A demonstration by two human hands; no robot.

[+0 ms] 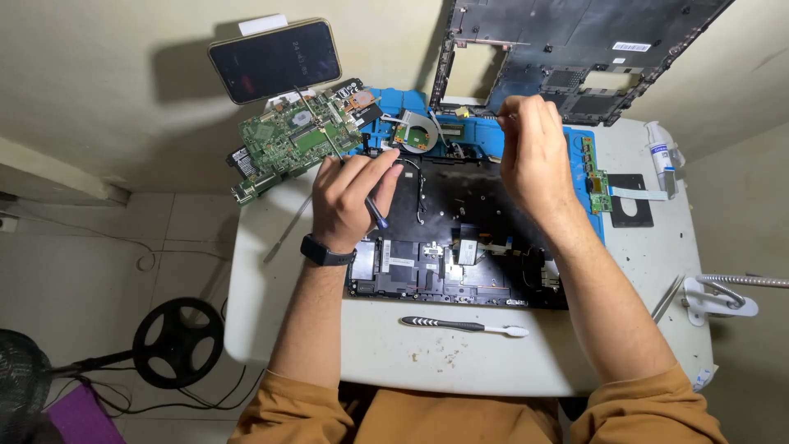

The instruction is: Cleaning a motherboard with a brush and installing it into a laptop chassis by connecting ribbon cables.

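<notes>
Gripping screwdriver (374, 210), hands (349, 197) closed.

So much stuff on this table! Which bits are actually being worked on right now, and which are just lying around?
In use:
- left hand holding a blue-handled screwdriver
- right hand, fingertips pinched on something too small to tell
- opened black laptop base under both hands

Lying about:
- green circuit board
- black phone propped against the wall
- black-and-white toothbrush
- black laptop cover leaning on the wall
- white tube
</notes>
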